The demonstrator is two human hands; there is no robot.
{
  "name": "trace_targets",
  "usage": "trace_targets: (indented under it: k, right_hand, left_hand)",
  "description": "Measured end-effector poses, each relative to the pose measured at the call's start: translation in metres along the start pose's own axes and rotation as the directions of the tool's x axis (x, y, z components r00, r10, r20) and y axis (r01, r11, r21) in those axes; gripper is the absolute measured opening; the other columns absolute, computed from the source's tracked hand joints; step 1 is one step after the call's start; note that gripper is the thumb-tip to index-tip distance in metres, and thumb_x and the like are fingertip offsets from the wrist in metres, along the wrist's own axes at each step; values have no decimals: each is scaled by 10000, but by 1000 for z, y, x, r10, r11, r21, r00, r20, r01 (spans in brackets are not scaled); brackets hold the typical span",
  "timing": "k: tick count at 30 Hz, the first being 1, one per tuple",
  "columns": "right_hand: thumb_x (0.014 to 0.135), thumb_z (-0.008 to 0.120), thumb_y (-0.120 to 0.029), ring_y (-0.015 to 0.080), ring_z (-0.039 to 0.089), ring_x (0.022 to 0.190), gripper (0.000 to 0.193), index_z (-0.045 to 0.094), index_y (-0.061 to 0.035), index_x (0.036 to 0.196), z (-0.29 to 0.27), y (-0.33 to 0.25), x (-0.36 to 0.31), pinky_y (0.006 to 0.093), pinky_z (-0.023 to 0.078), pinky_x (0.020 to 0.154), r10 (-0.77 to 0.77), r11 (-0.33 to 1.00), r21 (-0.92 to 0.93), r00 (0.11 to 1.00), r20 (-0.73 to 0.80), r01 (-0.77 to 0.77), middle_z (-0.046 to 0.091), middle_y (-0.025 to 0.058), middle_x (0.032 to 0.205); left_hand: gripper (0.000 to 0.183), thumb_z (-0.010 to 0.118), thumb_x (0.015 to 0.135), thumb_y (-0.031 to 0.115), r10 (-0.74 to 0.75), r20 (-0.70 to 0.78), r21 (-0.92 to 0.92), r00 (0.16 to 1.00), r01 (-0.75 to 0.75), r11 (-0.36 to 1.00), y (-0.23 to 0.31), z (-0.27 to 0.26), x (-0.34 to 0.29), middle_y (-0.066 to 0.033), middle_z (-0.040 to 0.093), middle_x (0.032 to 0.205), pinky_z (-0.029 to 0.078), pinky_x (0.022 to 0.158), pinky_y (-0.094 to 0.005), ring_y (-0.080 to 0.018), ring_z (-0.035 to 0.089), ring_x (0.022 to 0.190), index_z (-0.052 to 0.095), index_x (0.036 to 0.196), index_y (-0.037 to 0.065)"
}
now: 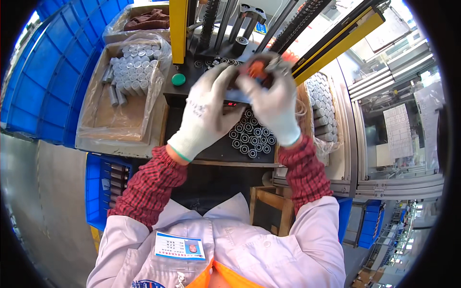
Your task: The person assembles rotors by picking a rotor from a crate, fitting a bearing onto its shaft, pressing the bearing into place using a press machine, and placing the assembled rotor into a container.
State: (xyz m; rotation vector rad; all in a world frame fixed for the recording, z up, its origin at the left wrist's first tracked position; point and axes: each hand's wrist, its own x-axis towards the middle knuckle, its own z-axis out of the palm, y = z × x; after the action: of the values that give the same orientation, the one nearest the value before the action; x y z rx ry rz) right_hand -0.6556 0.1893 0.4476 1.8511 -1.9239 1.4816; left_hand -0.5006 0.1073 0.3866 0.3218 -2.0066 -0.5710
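My gloved left hand [204, 105] is raised over the front of the black press bench [206, 152]. Its thumb is spread away from the fingers, and I see nothing held between them. My gloved right hand [277, 102] is beside it, its fingers bent around a blurred orange-and-dark piece [257, 71] whose kind I cannot make out. Motion smears those fingertips. Below the hands lies a cluster of round, ring-shaped metal parts [252, 137]. More rings are partly hidden behind my left fingers. A small red display [232, 104] shows between the hands.
Yellow guard posts [178, 33] and dark spring columns [209, 29] rise at the back. A green button [178, 79] sits on the left. Boxes of grey metal cylinders stand left [137, 69] and right [322, 103]. Blue bins [45, 72] line the far left.
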Motion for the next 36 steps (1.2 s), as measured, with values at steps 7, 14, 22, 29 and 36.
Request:
trace_targets:
  k: [7,14,22,29,36]
  right_hand:
    - [927,842,-155,122,669,796,321,658,13,1130,3,78,72,298,570,766,91,996,43,923,-373,-80,722,51,941]
    - [894,858,-301,284,762,878,433,669,13,1125,-7,84,94,400,593,857,142,976,-122,950,-279,-182,777,154,971]
    - [987,688,-517,533,672,1180,922,352,176,1493,30,74,166,564,548,1023,357,767,-552,932,-56,-327,707,353,1231]
    - [959,790,-265,361,702,1131,559,618,27,1404,59,61,59,452,531,1040,-2,987,-155,971,-237,-36,709,214,1263]
    - [1002,719,-142,358,680,1214,415,653,10,1383,123,-13,-5,438,529,1063,-221,956,-150,957,189,250,702,203,1321]
  left_hand:
    - [574,803,831,38,-140,218,169,966,104,980,-22,-22,-137,-221,619,1402,507,1082,-480,-426,614,1281,618,1375,19]
    - [419,769,835,7,-155,238,160,959,118,980,-18,-45,-179,-201,677,1280,538,1019,-484,-392,676,1180,659,1239,14]
    - [354,756,819,-62,-208,92,266,974,177,948,-19,-98,-201,-192,730,1181,579,945,-472,-400,714,1067,706,1162,12]
    - [246,693,937,-11,-541,-228,406,810,584,703,-51,-180,-339,-218,733,1199,563,998,-463,-416,706,1101,710,1182,-19]
    - [271,677,940,141,-799,-386,473,461,843,258,-62,-212,-517,-252,735,1175,550,1014,-503,-449,695,1121,738,1170,10]
